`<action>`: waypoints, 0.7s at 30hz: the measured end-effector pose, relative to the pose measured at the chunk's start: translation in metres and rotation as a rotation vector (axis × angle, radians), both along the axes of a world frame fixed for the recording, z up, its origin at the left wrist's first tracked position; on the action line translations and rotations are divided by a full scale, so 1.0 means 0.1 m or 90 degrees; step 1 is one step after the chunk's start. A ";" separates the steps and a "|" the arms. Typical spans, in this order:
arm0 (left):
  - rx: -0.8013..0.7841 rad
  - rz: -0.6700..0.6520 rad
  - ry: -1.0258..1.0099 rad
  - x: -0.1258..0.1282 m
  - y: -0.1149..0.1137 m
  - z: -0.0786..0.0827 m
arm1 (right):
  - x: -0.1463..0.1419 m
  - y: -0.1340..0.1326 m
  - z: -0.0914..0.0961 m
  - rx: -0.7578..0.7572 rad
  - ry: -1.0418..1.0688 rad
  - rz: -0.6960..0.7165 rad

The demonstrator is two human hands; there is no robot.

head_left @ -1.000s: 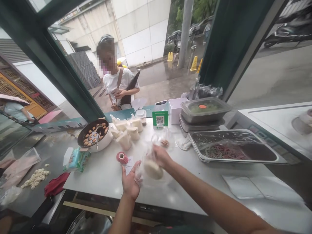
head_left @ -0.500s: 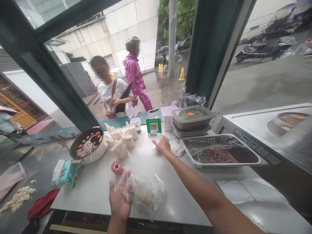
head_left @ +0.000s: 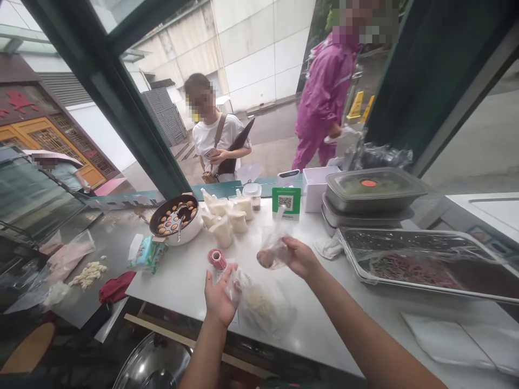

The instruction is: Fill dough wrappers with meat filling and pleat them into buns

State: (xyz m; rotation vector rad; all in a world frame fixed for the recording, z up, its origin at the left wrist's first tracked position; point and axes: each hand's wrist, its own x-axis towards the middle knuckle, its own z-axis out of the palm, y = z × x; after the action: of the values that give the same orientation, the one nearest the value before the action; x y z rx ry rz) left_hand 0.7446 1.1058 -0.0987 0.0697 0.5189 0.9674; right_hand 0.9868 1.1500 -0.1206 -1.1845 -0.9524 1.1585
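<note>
My left hand (head_left: 219,296) pinches the mouth of a clear plastic bag (head_left: 265,307) that lies on the white counter (head_left: 190,270) with pale food inside. Just above and to the right of it, my right hand (head_left: 298,256) is closed on a small clear bag with a brown round item (head_left: 273,254), lifted off the counter. A pink tape roll (head_left: 217,259) lies just beyond my left hand.
A pot of brown eggs (head_left: 176,219) and several white filled bags (head_left: 227,216) stand at the back, beside a green QR sign (head_left: 286,202). Stacked lidded metal trays (head_left: 371,194) and a film-covered tray (head_left: 421,259) fill the right. Two people (head_left: 217,135) stand outside the window.
My right hand reached to the back of the counter, took a small bagged item and brought it back toward the large bag. A person in purple rainwear walked up to the window.
</note>
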 end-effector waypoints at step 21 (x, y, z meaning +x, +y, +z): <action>0.065 -0.068 0.086 -0.56 0.23 0.33 | 0.08 -1.12 0.74 0.084 -1.178 0.389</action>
State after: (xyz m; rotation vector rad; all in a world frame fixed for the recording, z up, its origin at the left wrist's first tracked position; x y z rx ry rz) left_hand 0.6888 1.1285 -0.0656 0.2531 0.5848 0.8884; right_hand 0.9951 1.0383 -0.0471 -1.7892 -2.8134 0.0225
